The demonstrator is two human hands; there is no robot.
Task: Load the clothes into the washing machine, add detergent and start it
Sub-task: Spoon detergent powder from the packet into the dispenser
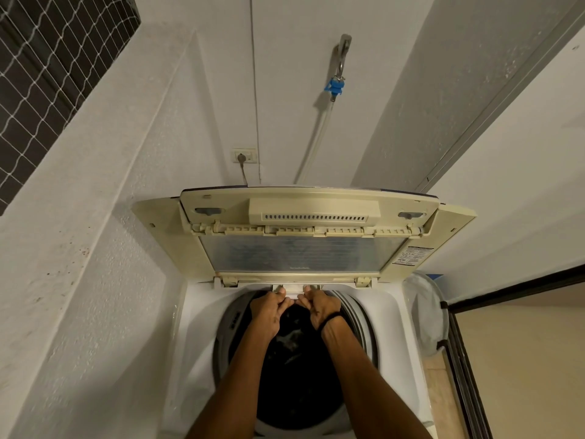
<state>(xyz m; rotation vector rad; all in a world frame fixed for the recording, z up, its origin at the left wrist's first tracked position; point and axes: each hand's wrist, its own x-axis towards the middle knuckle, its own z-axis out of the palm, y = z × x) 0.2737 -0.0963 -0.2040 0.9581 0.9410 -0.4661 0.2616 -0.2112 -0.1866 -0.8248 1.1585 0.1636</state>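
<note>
A white top-loading washing machine [196, 337] stands below me with its yellowed lid [297, 248] folded up against the back wall. Dark clothes [294, 369] lie in the drum. Both arms reach over the drum to its far rim. My left hand [269, 307] and my right hand [321, 307] sit side by side there, fingers curled on a small white drawer or tray [296, 288] under the lid hinge. What the tray holds is hidden. No detergent container shows.
A white wall closes in on the left. A tap with a blue connector [336, 85] and hose hangs on the back wall, beside a socket [244, 156]. A mesh laundry basket [424, 312] stands right of the machine, next to a dark-framed door [459, 343].
</note>
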